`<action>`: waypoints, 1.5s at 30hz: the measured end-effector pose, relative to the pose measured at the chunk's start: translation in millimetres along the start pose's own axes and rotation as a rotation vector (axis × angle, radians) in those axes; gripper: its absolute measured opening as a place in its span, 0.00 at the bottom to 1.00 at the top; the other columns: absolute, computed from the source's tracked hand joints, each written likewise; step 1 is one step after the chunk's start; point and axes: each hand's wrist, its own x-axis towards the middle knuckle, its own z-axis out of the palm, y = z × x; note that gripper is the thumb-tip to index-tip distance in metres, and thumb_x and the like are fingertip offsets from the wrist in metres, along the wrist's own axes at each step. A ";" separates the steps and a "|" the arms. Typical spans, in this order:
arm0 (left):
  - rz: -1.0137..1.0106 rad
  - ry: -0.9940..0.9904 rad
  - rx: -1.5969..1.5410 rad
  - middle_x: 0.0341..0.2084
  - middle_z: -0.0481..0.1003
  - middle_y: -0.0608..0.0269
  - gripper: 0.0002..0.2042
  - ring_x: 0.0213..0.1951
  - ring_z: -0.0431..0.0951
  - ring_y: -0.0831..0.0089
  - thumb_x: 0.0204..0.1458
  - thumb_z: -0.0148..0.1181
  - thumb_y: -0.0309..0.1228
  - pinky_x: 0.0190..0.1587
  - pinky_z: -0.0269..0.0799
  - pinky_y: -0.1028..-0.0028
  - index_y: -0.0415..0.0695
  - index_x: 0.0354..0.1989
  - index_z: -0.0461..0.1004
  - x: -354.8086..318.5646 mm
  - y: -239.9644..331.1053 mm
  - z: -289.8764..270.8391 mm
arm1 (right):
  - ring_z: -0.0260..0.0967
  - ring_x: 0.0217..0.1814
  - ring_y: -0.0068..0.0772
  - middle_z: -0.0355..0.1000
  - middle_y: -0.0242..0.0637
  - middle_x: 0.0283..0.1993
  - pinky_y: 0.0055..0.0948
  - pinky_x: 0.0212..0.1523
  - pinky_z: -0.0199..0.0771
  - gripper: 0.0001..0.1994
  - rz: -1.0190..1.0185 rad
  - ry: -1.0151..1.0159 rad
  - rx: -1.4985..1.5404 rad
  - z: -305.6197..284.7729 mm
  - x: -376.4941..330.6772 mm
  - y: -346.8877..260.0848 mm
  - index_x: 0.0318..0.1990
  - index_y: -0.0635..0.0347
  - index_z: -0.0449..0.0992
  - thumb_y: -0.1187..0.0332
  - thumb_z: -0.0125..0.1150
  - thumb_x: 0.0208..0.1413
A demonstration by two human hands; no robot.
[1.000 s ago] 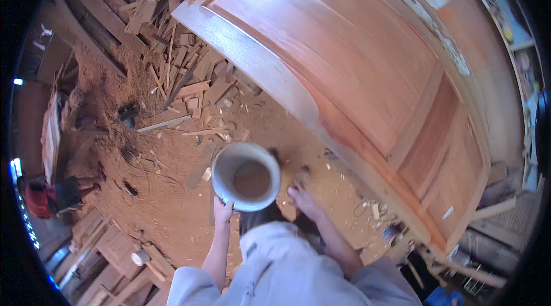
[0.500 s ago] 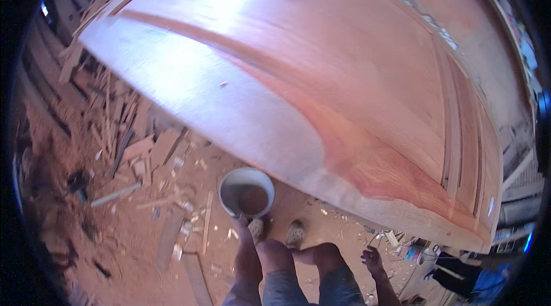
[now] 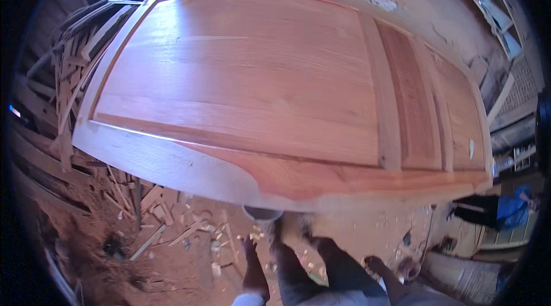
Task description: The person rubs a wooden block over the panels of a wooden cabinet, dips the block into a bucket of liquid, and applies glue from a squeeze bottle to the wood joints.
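A large panelled wooden door [image 3: 247,76] lies flat in front of me, with glossy reddish wood and a paler near-left edge strip. The pale bucket [image 3: 262,214] is on the ground near my feet, partly hidden under the door's near edge. Just below and left of it is my left hand [image 3: 249,244], fingers apart and holding nothing visible. My right hand [image 3: 376,264] hangs low beside my right leg, blurred, so its fingers do not show clearly. Close to that hand is a roundish reddish container [image 3: 408,268], too indistinct to name.
Wood offcuts [image 3: 155,205] and chips litter the earthen floor at left. Long timber strips [image 3: 69,94] are piled at far left. At right stands a person in blue [image 3: 512,209]. A shelf [image 3: 485,2] with papers runs along the upper right.
My left hand has let go of the bucket's rim and moved down from it. The view has shifted, bringing more of the door into sight; its near edge now covers part of the bucket.
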 end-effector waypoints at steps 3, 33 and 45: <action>-0.053 0.118 0.220 0.48 0.69 0.58 0.25 0.48 0.73 0.61 0.56 0.60 0.39 0.43 0.75 0.56 0.49 0.59 0.59 -74.9 50.9 20.0 | 0.73 0.29 0.25 0.77 0.35 0.32 0.31 0.32 0.75 0.11 -0.187 0.132 0.098 8.0 -75.2 -46.1 0.43 0.58 0.74 0.60 0.55 0.62; 0.014 -0.067 -0.193 0.60 0.64 0.45 0.28 0.59 0.67 0.54 0.65 0.42 0.46 0.60 0.67 0.60 0.35 0.64 0.53 -436.2 85.6 348.6 | 0.76 0.38 0.48 0.74 0.52 0.42 0.42 0.38 0.78 0.19 -0.551 1.447 0.116 -485.6 -149.7 -238.2 0.46 0.66 0.74 0.57 0.59 0.59; 0.147 0.129 -0.312 0.58 0.68 0.50 0.25 0.57 0.71 0.61 0.65 0.43 0.42 0.55 0.68 0.66 0.37 0.63 0.59 -500.1 20.7 372.7 | 0.72 0.39 0.56 0.73 0.52 0.35 0.47 0.38 0.72 0.13 -0.529 1.108 -0.144 -573.0 -67.4 -256.4 0.42 0.66 0.72 0.65 0.62 0.56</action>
